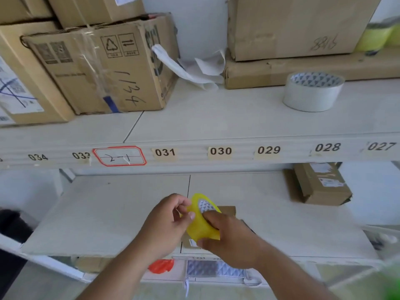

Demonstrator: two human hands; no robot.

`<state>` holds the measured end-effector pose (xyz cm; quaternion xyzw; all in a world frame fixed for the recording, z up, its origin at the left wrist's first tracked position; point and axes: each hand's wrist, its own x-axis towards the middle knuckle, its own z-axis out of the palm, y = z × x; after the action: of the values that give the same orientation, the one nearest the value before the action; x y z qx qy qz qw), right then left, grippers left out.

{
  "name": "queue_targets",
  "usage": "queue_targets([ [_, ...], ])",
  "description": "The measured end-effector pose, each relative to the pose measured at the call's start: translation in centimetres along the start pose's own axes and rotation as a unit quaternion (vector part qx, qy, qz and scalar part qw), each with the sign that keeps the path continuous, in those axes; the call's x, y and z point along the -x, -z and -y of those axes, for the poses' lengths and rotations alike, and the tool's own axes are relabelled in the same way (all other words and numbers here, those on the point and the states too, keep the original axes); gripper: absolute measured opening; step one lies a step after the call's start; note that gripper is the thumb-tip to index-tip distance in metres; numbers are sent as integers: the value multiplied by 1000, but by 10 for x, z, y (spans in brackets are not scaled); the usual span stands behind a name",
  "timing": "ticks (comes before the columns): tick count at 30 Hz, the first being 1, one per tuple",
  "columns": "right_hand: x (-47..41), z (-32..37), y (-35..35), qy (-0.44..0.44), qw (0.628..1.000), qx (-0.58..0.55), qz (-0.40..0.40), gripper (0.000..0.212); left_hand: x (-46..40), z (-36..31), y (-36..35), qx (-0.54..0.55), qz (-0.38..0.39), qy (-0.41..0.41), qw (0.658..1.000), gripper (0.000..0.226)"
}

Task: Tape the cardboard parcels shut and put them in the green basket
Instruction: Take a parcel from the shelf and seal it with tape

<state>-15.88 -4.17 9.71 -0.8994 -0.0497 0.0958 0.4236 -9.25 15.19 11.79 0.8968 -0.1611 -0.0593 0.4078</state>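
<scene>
A yellow tape roll [200, 226] is held above the lower shelf. My right hand [229, 237] grips it from the right, fingers curled round its rim. My left hand [171, 219] pinches the roll's left edge between thumb and fingertips. Under the roll and my hands lies a small cardboard parcel [227, 210], mostly hidden. Another small cardboard parcel [318, 182] with a white label sits at the right of the lower shelf. A blurred green shape [392, 280] shows at the bottom right corner; I cannot tell whether it is the basket.
The upper shelf [216, 118] carries large cardboard boxes [104, 70] at the left and back right, crumpled white paper [194, 68], and a white tape roll [312, 92]. Number labels run along the shelf edge [220, 151]. An orange object [161, 265] lies on the level below.
</scene>
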Motion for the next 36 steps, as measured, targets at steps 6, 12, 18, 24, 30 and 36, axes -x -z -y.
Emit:
queue_targets([
  [6,1,9,2,-41,999,5,10,24,-6,18,-3,0,32,-24,999,21],
  [12,-4,27,6,-100,992,20,-71,38,7,29,-16,58,-19,-24,998,20],
  [18,-24,48,5,-199,951,216,-97,57,13,41,-21,161,-67,5,985,15],
  [24,-35,49,-7,-224,934,264,-81,58,5,66,-15,358,69,159,918,13],
  [30,-39,48,-7,-207,936,281,-52,64,-2,69,-20,233,-3,126,964,18],
  [36,-32,38,19,-203,956,211,6,54,-7,62,-17,237,1,97,967,26],
])
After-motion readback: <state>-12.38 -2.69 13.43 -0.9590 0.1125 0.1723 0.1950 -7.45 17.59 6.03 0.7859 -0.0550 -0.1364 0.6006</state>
